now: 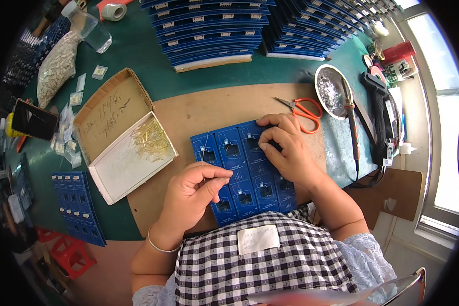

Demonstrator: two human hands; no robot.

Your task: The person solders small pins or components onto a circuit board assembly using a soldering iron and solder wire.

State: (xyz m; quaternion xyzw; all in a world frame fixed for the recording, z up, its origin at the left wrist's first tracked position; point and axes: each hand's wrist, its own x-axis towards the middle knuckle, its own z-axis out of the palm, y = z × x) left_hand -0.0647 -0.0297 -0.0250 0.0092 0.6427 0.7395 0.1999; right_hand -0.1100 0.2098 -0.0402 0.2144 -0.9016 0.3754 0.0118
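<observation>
A blue circuit board panel (247, 176), marked off into several identical sections with dark cut-outs, lies flat in front of me. Above its left part, my left hand (193, 191) has thumb and index finger pinched together on a thin wire (204, 149), which rises from the fingers. My right hand (289, 149) is curled over the panel's upper right, with its fingertips against the board near the top edge. Whether anything small lies under those fingertips is hidden. Orange-handled scissors (307, 115) rest just beyond the right hand.
Left of the panel, an open cardboard box (130, 166) holds thin gold-coloured pins. Stacked blue boards (206, 38) stand at the back. To the right are a metal bowl (321, 97) of silvery bits and a soldering iron (353, 125). Another board panel (76, 204) lies left.
</observation>
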